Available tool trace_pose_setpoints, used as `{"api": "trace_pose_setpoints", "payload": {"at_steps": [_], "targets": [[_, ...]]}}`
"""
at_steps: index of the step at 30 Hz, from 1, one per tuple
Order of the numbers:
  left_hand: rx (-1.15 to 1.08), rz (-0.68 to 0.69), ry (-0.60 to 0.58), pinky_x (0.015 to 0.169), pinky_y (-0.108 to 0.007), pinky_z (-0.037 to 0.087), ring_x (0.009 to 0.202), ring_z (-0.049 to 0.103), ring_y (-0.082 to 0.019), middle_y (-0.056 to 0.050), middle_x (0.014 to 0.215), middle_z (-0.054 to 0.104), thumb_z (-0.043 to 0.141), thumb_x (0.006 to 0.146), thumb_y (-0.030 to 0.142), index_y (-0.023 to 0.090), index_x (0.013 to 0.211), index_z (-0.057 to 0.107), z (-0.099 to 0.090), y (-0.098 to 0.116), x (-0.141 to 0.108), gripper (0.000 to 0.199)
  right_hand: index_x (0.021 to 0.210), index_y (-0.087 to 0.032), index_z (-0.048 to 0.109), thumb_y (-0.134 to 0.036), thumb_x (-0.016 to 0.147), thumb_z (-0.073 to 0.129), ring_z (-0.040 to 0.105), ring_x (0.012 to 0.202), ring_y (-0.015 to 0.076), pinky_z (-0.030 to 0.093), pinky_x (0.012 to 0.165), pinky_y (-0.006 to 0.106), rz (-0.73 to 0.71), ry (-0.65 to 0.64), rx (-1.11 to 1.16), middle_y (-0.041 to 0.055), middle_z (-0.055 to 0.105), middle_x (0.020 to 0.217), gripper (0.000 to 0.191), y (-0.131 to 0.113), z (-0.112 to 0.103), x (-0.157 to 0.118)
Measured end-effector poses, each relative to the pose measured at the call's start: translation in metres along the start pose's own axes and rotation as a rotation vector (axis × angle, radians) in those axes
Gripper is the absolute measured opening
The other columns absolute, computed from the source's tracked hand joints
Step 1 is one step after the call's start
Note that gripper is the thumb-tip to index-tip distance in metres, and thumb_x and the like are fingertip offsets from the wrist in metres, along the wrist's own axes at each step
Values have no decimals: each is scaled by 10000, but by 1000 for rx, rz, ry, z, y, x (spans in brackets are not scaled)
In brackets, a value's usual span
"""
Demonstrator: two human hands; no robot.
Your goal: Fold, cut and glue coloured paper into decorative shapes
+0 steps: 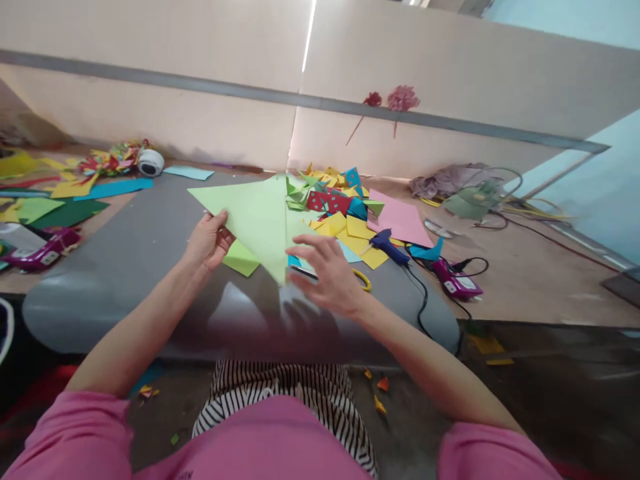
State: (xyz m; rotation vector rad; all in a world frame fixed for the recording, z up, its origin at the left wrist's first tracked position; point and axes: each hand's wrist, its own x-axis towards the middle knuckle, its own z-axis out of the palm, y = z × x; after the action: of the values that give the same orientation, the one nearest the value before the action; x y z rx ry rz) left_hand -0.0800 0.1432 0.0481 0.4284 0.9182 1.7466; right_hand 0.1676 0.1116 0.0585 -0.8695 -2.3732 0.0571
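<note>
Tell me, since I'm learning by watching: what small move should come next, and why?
Probably bring the right hand to the lower corner of the light green sheet to steady it: the left hand pinches its lower-left edge, while the right hand is open beside it, with no visible grip.

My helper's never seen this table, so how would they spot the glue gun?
Find the grey mat, then the pink sheet beyond the right hand. Nearby lies the glue gun: dark blue, pistol-shaped, unlike the yellow papers beside it.

Left fingers [217,221] holding green paper [255,217], right fingers [311,242] spread, glue gun [393,249] nearby
</note>
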Motion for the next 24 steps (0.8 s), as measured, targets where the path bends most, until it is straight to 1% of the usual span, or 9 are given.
{"api": "trace_pose_setpoints", "payload": {"at_steps": [3, 7, 9, 12, 15, 18, 19, 21, 24], "targets": [[81, -107, 46, 891, -337, 635, 833, 761, -179, -39, 890, 770, 653, 887, 128, 179, 966, 598, -10, -19, -29, 108, 1322, -207, 579, -651, 929, 554, 482, 1244, 326, 343, 1079, 497, -117, -115, -208, 157, 593, 1379, 594, -24, 22, -18], [55, -79, 121, 964, -354, 608, 956, 757, -199, -65, 1054, 776, 636, 889, 134, 187, 1077, 611, -31, -30, -56, 197, 1339, -150, 567, -793, 889, 461, 514, 1195, 331, 373, 1037, 471, -44, -130, -210, 189, 626, 1324, 792, -38, 46, -40], [-15, -29, 211, 994, -328, 588, 1020, 746, -200, -79, 1044, 786, 578, 920, 150, 166, 1107, 634, -43, -23, -59, 195, 1365, -151, 558, -791, 904, 424, 520, 1227, 332, 382, 1044, 465, -11, -172, -202, 194, 615, 1360, 800, -33, 51, -49], [-91, 34, 295, 1059, -349, 547, 1160, 701, -217, -102, 1052, 794, 444, 974, 188, 126, 1220, 655, -57, -3, -56, 329, 1396, -150, 558, -771, 923, 407, 511, 1287, 365, 388, 1057, 502, 75, -294, -282, 214, 558, 1458, 795, -15, 49, -59], [-99, 80, 264, 1106, -347, 511, 1290, 625, -198, -55, 1092, 799, 365, 1005, 211, 174, 1266, 664, -69, 14, -56, 398, 1353, -115, 598, -759, 932, 402, 560, 1240, 391, 422, 1019, 513, 236, -394, -379, 239, 611, 1382, 794, 3, 37, -58], [-81, 113, 205, 1100, -289, 505, 1349, 574, -169, 29, 1060, 808, 344, 1030, 259, 258, 1215, 691, -77, 21, -59, 393, 1252, -100, 661, -723, 953, 407, 619, 1143, 383, 445, 974, 488, 328, -412, -425, 242, 679, 1246, 736, 4, 31, -40], [-74, 125, 207, 1098, -282, 504, 1354, 569, -168, 42, 1052, 809, 343, 1034, 269, 269, 1201, 695, -78, 22, -59, 390, 1273, -115, 656, -701, 966, 410, 622, 1147, 373, 446, 975, 477, 290, -413, -407, 233, 670, 1278, 706, 1, 34, -31], [-65, 139, 234, 1094, -284, 506, 1346, 577, -173, 35, 1062, 808, 352, 1032, 262, 260, 1200, 694, -78, 20, -59, 381, 1390, -189, 596, -669, 985, 417, 580, 1253, 349, 433, 1021, 456, 103, -439, -318, 181, 585, 1452, 653, -10, 47, -12], [-85, 129, 283, 1079, -283, 515, 1291, 622, -175, -15, 1103, 800, 363, 1026, 230, 207, 1249, 672, -73, 16, -58, 382, 1517, -297, 469, -699, 965, 438, 391, 1469, 325, 326, 1166, 480, -160, -543, -202, 66, 400, 1634, 684, -24, 76, 11]]}}
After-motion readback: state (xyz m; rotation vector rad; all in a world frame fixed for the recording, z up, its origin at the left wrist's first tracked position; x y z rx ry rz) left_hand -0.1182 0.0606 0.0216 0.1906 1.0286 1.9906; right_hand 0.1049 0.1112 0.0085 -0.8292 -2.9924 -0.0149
